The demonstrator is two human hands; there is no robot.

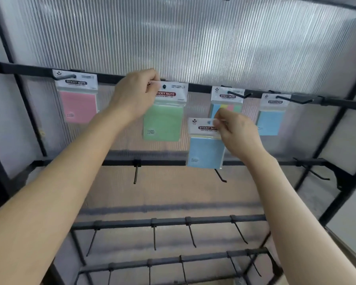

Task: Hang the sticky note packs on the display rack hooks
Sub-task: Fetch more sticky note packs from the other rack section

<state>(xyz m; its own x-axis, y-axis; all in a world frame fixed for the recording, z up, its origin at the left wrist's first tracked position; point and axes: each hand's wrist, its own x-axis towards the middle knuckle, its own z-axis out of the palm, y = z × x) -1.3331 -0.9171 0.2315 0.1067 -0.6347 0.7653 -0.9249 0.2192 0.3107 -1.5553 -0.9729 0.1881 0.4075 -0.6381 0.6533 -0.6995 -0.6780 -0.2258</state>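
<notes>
My left hand (135,95) pinches the top left corner of a green sticky note pack (164,120), whose hang hole sits on a hook at the top rail (195,87). My right hand (237,132) grips the header of a blue sticky note pack (206,152), held free in the air below the top rail and in front of the second rail. A pink pack (78,103) hangs at the left. A multicolour pack (227,103) and another blue pack (269,120) hang at the right, each on its own hook.
The black rack has a second rail (152,162) with bare hooks (135,174), and two lower rails (173,221) with several bare hooks. A ribbed translucent panel (173,38) backs the rack. Black frame posts (337,130) stand at both sides.
</notes>
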